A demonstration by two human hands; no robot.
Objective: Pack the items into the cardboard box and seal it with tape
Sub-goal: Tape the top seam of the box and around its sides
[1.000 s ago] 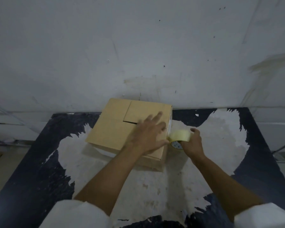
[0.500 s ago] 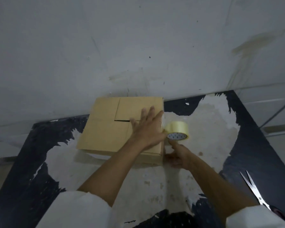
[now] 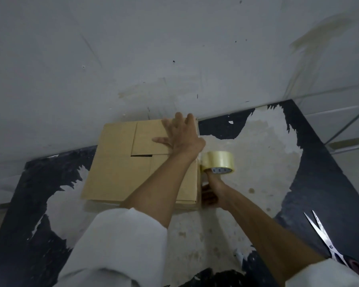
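The cardboard box (image 3: 120,166) sits on the bench (image 3: 319,172), pushed up close to the wall (image 3: 133,48). Its top flaps are folded shut, with a small dark gap showing in the middle. The left hand (image 3: 179,135) lies flat and open on the far right part of the box top, with the fingers spread out. Half a second ago this hand was nearer the middle of the right edge; now it has slid up toward the far corner by the wall.

The tape roll (image 3: 217,162) is right beside the right side of the box. The right hand (image 3: 210,189) is below the roll, with a finger pushed up into its hole, and the rest of that hand is curled low against the side of the box. The roll is in about the same spot as before.

A pair of scissors (image 3: 323,235) lies on the bench, well apart from the box, near the right sleeve (image 3: 327,274). More of the scissors shows now than before.

The bench is black, but much of the top is worn to a pale, spotty patch. The wall behind is grey with small marks and a few stains.
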